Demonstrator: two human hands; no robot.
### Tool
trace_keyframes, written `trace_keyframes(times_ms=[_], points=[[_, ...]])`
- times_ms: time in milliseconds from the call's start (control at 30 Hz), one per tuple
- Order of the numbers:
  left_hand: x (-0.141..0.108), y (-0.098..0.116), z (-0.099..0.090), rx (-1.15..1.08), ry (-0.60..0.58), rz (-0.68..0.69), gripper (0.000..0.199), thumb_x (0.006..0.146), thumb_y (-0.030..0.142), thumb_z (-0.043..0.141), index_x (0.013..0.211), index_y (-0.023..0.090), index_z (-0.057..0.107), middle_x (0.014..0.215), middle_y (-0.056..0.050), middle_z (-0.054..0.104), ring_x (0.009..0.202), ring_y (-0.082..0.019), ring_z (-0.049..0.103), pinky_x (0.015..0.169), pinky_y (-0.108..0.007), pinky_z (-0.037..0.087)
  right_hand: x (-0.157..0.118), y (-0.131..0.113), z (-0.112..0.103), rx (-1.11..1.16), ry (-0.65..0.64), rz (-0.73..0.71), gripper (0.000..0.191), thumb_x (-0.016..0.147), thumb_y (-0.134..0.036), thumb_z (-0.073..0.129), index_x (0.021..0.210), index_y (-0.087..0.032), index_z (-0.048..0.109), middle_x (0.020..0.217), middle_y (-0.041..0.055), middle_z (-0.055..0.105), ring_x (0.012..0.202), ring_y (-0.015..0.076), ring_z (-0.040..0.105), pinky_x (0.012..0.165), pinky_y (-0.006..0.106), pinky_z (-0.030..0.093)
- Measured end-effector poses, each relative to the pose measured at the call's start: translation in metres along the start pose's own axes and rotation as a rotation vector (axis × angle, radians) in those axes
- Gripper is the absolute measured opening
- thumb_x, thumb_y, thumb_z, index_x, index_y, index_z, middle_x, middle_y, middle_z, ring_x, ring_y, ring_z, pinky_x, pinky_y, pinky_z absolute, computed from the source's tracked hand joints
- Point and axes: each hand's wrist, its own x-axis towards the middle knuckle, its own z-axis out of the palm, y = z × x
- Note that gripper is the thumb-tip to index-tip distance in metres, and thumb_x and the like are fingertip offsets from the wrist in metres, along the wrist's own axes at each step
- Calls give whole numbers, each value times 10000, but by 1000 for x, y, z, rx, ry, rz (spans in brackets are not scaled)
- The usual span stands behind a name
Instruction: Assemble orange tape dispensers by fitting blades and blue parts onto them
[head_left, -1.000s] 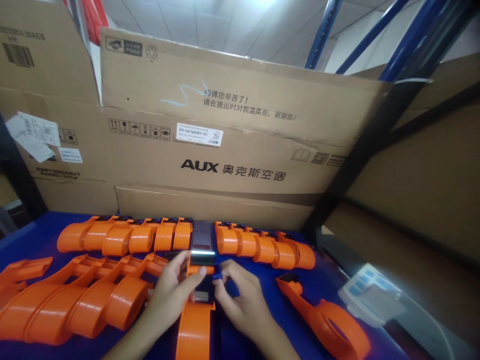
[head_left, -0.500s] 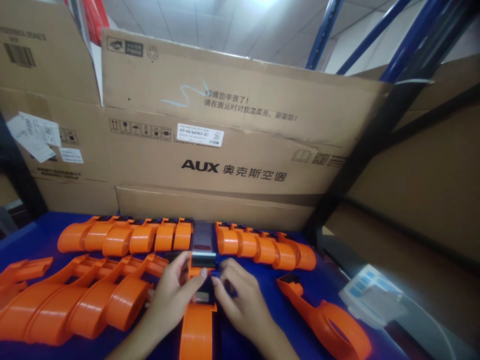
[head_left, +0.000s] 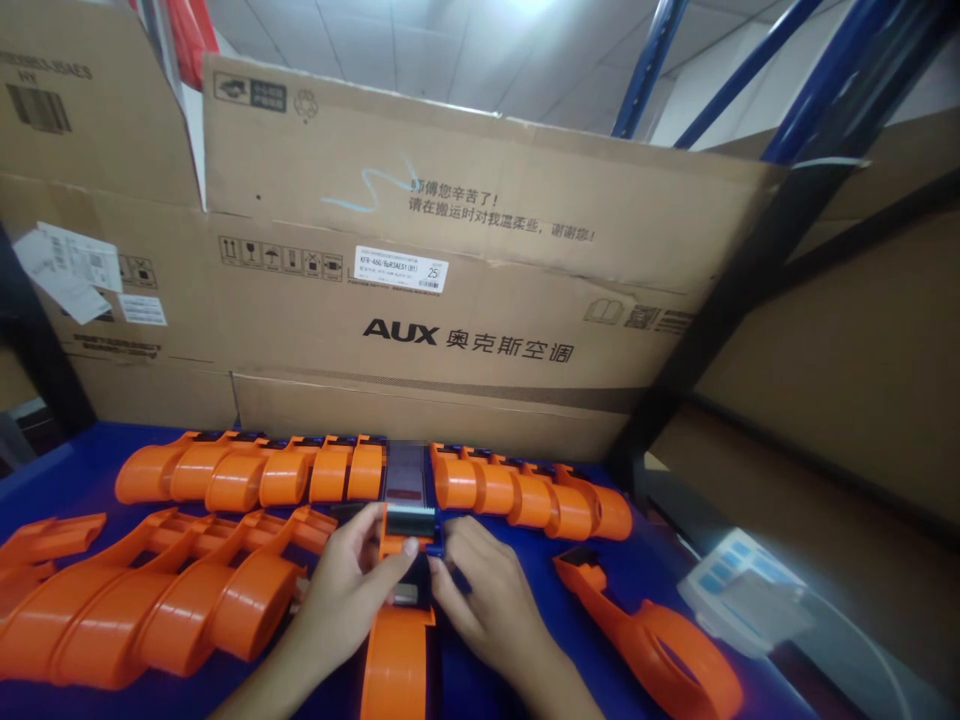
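An orange tape dispenser (head_left: 397, 665) lies at the bottom centre, its black toothed blade end pointing away from me. My left hand (head_left: 360, 575) grips the left side of that end, thumb on the orange part below the blade. On the right side, my right hand (head_left: 480, 585) has its fingers bent and pinched round a small dark blue part (head_left: 435, 549) at the dispenser's edge. Behind the blade sits a dark flat rectangular piece (head_left: 406, 472).
Rows of orange dispensers (head_left: 281, 480) stand at the back and at the left (head_left: 180, 610) on the blue surface (head_left: 517, 620). One more dispenser (head_left: 652, 640) lies at the right, near a whitish clear box (head_left: 742, 590). Cardboard (head_left: 450, 260) walls the back.
The blade end of the dispenser and the small blue part have shifted very slightly to the right. Both hands keep nearly the same pose.
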Motion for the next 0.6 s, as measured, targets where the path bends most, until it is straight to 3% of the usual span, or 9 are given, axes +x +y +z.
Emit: trace_keyframes(times_ms=[267, 467, 533, 600], points=[[-4, -3, 0, 0, 6, -2, 413, 845, 457, 757, 1162, 201, 694, 859, -18, 685, 608, -123, 545, 551, -218, 488, 0, -5, -3, -56, -40, 1, 193, 986, -183, 499, 800, -233, 508, 864, 62, 641, 768, 207, 569, 678, 314, 459], [-2, 8, -3, -223, -51, -54, 410, 854, 399, 771, 1185, 180, 667, 878, -32, 716, 550, -103, 589, 567, -236, 529, -1, -7, -7, 411, 159, 192, 224, 989, -310, 556, 795, -239, 470, 790, 13, 551, 701, 175, 545, 642, 284, 463], [-3, 12, -2, -292, -75, -103, 550, 847, 387, 781, 1325, 189, 594, 857, -43, 740, 538, -131, 644, 579, -267, 555, 0, -8, -7, 554, 211, 323, 165, 1005, -369, 541, 903, -239, 535, 816, 17, 582, 732, 185, 575, 677, 291, 491], [-6, 13, 0, -338, -139, -160, 758, 844, 374, 788, 1497, 214, 438, 753, -25, 740, 537, -175, 690, 587, -295, 572, 2, -10, -9, 702, 176, 427, 210, 1019, -413, 520, 1139, -249, 570, 932, 44, 655, 844, 214, 641, 774, 322, 527]])
